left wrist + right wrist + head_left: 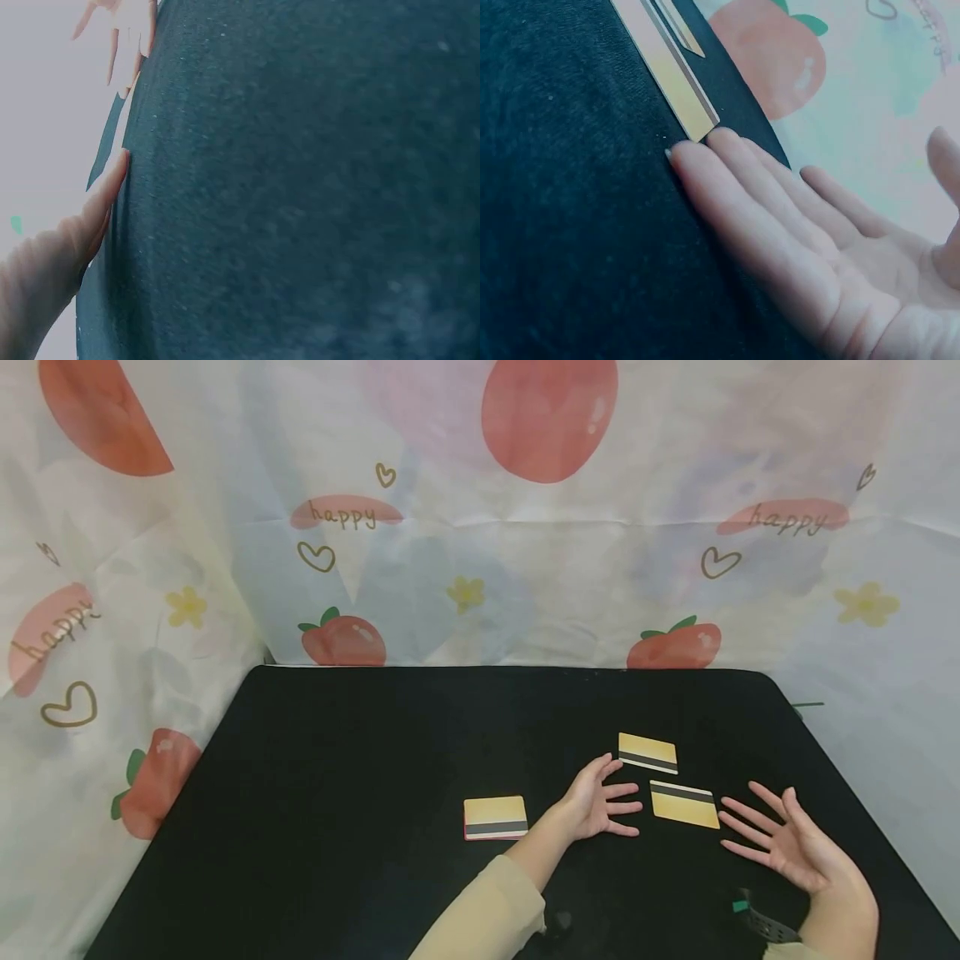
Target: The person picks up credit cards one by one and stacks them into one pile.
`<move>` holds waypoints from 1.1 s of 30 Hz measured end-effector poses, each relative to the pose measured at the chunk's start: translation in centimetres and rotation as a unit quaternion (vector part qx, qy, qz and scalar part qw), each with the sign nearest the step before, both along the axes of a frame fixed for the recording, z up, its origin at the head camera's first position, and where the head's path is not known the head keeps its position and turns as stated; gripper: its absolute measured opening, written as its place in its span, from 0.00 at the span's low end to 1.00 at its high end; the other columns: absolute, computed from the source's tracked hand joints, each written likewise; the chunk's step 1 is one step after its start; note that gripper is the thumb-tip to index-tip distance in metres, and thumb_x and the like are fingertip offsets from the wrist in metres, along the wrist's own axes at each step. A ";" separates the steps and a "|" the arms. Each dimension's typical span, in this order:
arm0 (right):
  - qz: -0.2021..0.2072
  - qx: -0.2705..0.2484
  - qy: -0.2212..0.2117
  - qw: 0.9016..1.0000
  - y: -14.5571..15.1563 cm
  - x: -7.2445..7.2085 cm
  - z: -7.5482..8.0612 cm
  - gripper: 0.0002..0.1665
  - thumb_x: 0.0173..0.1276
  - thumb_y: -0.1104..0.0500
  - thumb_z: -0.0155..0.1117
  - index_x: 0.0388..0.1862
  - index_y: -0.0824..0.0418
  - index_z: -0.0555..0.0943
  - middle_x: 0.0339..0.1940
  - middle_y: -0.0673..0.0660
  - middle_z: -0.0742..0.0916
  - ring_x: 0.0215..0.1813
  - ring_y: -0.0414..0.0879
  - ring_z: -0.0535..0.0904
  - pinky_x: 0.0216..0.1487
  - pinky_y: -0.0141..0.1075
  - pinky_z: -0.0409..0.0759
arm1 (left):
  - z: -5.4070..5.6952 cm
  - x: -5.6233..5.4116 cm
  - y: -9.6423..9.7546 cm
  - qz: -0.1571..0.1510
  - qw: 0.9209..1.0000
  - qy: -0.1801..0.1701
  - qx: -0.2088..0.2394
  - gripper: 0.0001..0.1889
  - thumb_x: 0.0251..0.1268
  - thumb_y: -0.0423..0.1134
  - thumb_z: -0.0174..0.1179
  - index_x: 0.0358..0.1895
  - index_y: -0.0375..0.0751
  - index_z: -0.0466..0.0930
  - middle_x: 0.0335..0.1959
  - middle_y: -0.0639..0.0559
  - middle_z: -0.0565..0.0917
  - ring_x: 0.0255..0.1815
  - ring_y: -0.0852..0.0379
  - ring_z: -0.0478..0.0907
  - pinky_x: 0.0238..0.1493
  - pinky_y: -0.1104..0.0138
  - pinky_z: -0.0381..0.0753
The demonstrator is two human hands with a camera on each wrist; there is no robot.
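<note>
Two yellow cards with dark stripes lie on the black table between my hands: a far card point(647, 750) and a nearer card point(684, 806). My left hand point(600, 802) is spread with straight fingers just left of them, its fingertips near the far card's corner. On the other side, my right hand point(798, 843) has its palm turned up and its fingers extended toward the nearer card. In the right wrist view those fingertips come close to the nearer card's point(671, 79) end; whether they touch it I cannot tell. Neither hand holds anything.
A small stack of yellow cards point(495, 817) with a red edge below lies left of my left forearm. The black table point(337, 760) meets a printed cloth point(525, 568) at its back. A dark strap point(772, 928) sits by my right wrist.
</note>
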State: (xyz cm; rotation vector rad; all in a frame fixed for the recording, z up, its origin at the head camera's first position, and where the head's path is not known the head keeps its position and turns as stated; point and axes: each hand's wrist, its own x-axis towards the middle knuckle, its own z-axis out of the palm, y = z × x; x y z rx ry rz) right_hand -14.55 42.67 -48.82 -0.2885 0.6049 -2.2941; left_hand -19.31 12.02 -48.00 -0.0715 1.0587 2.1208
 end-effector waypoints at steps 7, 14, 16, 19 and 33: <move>0.009 -0.040 -0.016 0.999 -0.4 -0.4 -0.6 0.47 0.60 0.29 0.17 0.66 0.49 0.66 0.67 0.61 0.67 0.69 0.57 0.58 0.67 0.58 0.45 | 0.2 -0.1 0.5 -0.001 1.000 -0.013 -0.011 0.31 0.66 0.59 0.41 0.68 0.47 0.56 0.61 0.39 0.68 0.59 0.37 0.67 0.52 0.34 0.64; 0.011 -0.031 -0.014 0.999 -0.8 -0.7 -0.8 0.46 0.61 0.29 0.16 0.65 0.50 0.67 0.67 0.62 0.68 0.69 0.55 0.58 0.68 0.57 0.48 | 0.1 0.0 0.5 0.013 0.999 -0.013 -0.037 0.30 0.65 0.57 0.44 0.66 0.43 0.59 0.56 0.40 0.74 0.56 0.39 0.72 0.50 0.36 0.68; 0.007 -0.006 -0.014 1.000 -0.9 -0.7 -0.8 0.45 0.63 0.31 0.15 0.64 0.49 0.69 0.66 0.62 0.69 0.68 0.53 0.61 0.67 0.56 0.51 | 0.0 0.1 0.5 0.014 0.999 -0.008 -0.049 0.29 0.66 0.56 0.44 0.65 0.43 0.60 0.55 0.40 0.75 0.55 0.40 0.73 0.49 0.37 0.69; 0.000 0.036 -0.013 0.999 -1.0 -0.7 -0.5 0.42 0.66 0.33 0.14 0.62 0.48 0.70 0.64 0.61 0.72 0.67 0.52 0.64 0.66 0.53 0.58 | -0.1 0.2 0.7 0.012 0.998 0.001 -0.069 0.28 0.67 0.55 0.44 0.64 0.42 0.60 0.53 0.42 0.76 0.54 0.41 0.74 0.48 0.38 0.71; 0.038 0.084 -0.004 0.996 -1.4 -0.8 0.0 0.40 0.69 0.38 0.10 0.63 0.43 0.70 0.62 0.58 0.74 0.65 0.49 0.66 0.65 0.46 0.63 | 0.2 1.5 2.5 0.062 0.964 0.062 -0.249 0.11 0.60 0.29 0.56 0.46 0.35 0.79 0.29 0.48 0.78 0.28 0.57 0.78 0.33 0.55 0.83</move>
